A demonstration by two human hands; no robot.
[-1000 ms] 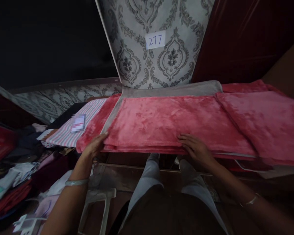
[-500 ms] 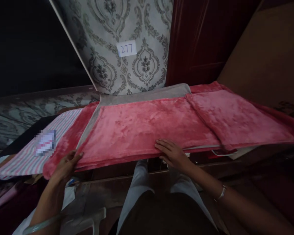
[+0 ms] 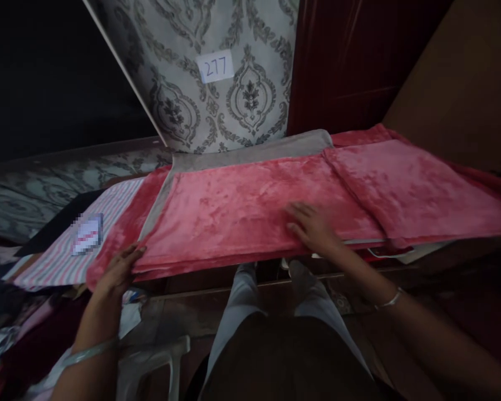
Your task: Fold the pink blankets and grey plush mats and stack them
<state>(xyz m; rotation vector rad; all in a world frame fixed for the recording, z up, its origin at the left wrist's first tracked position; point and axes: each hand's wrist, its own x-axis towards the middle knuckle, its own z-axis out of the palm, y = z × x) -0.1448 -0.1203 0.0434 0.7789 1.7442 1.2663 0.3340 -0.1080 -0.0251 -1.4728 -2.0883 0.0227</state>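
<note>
A pinkish-red plush blanket (image 3: 234,209) lies folded flat in front of me, its grey underside (image 3: 250,157) showing along the far edge and down the left. My left hand (image 3: 123,266) is at the near left corner, with its fingers closed on the blanket's edge. Blurred a little by motion, my right hand (image 3: 315,227) has its fingers spread over the near middle of the blanket. Toward the right, another folded section (image 3: 421,189) of the plush overlaps the middle one.
A striped cloth (image 3: 54,262) with a pixelated patch lies at the left. Below it are piled clothes (image 3: 45,334) and a pale plastic stool (image 3: 150,362). Behind stands a patterned wall with a paper marked 277 (image 3: 216,66), beside a dark red panel (image 3: 350,67).
My right hand has slid away from the near edge, further onto the blanket and slightly right. My left hand stays at the corner. The view has shifted a little.
</note>
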